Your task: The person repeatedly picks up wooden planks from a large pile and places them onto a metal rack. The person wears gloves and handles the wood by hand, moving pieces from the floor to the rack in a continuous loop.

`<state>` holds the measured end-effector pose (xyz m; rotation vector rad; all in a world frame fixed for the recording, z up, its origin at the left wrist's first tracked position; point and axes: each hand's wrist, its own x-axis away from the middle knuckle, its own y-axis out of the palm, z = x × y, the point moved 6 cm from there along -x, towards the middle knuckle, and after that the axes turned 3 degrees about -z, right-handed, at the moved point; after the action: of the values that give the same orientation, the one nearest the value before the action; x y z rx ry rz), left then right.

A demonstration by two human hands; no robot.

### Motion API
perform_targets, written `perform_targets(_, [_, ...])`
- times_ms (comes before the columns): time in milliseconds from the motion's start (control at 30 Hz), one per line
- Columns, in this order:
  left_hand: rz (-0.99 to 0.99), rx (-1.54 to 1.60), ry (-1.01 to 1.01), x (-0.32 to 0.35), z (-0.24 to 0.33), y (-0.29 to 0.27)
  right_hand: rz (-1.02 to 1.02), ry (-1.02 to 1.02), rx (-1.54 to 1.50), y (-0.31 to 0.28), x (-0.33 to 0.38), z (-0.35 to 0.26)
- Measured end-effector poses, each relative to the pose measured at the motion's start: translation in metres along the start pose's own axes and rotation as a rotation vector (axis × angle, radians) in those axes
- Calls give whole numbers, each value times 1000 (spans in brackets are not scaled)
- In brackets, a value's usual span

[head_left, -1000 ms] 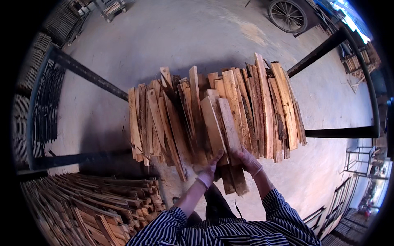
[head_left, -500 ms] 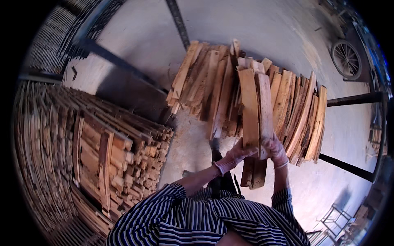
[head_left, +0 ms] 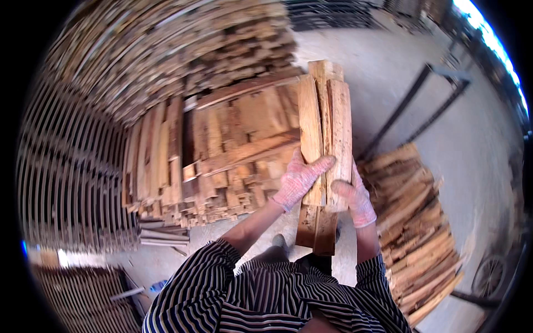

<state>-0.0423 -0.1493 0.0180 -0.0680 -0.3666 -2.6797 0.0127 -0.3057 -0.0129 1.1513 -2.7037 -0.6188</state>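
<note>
Between my two gloved hands I carry a bundle of rough wooden boards (head_left: 340, 125), lying lengthwise away from me. My left hand (head_left: 300, 176) grips the bundle's left side, thumb across the top. On the right side my right hand (head_left: 358, 197) clasps it, thumb also over the top board; its other fingers are largely hidden. Shorter board ends stick out below, nearer my body. Beyond my left hand stands a large stack of boards (head_left: 239, 119), partly covered by the bundle. To the right of my right hand lies a loose pile of boards (head_left: 416, 222).
Tall slatted wood stacks (head_left: 72, 166) rise at the left, and another layered stack (head_left: 183, 50) stands behind. A dark metal frame (head_left: 397, 111) stands at the right on the concrete floor (head_left: 377, 72). A spoked wheel (head_left: 488, 276) is at lower right.
My view and body have turned left, so the large stack now lies ahead and the loose pile has shifted to the right. The bundle has come along in both hands.
</note>
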Motion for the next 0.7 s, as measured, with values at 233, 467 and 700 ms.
perform_targets(233, [117,157,28,-87,73,-157,-181,171,4,114,-181,13])
perform_targets(467, [259,-121,-70,-183,2,-297,-204,293,684,148,-292,62])
perform_targets(700, [333,156,-227,-166,9,-276,13,220,1083,146,-296,78])
